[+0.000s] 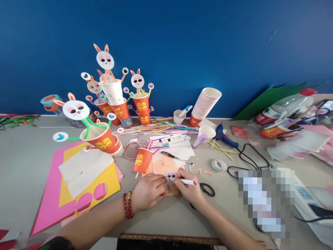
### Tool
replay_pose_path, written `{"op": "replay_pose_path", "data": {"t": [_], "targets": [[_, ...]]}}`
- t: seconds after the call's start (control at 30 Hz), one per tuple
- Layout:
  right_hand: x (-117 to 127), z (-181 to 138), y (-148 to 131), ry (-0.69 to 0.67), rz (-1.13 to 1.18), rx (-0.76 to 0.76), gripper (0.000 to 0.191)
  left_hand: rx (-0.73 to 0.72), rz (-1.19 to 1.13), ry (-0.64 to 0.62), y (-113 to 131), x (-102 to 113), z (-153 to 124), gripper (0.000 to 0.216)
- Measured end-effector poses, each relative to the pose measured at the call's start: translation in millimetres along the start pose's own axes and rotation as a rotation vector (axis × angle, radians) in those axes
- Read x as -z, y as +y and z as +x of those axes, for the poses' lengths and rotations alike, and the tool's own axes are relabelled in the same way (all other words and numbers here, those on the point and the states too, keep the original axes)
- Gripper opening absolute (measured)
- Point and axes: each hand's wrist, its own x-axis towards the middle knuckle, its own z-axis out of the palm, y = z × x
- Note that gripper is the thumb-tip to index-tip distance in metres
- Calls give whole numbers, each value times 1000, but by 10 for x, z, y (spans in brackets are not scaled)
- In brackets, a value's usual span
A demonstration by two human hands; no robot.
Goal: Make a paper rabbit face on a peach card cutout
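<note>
My left hand [148, 191], with a red bead bracelet at the wrist, is curled with its fingers pressed onto the edge of a small white paper rabbit face [171, 176], holding it on orange paper [161, 166]. My right hand [187, 187] is closed round a white marker with a red cap [188, 181]; its tip touches the rabbit face. An orange paper cup [142, 160] stands just beyond my left hand. Black scissors [207, 189] lie right of my right hand.
Several rabbit cup figures [114, 97] stand at the back left. Pink and yellow paper sheets [85, 187] lie to the left. A stack of cups [204, 106], a blue glue gun [225, 137], a tape roll [219, 165], straws, pens and bottles crowd the back and right.
</note>
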Motion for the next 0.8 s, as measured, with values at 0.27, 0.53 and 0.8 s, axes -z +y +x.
{"op": "replay_pose_path", "data": {"t": [0.27, 0.53, 0.8], "targets": [[2, -5, -7, -19, -60, -11, 18, 10, -12, -7, -4, -7, -5, 16], [1, -5, -8, -34, -77, -17, 17, 14, -10, -7, 3, 5, 8, 16], [-3, -4, 1, -17, -88, 7, 17, 15, -5, -7, 3, 3, 3, 15]]}}
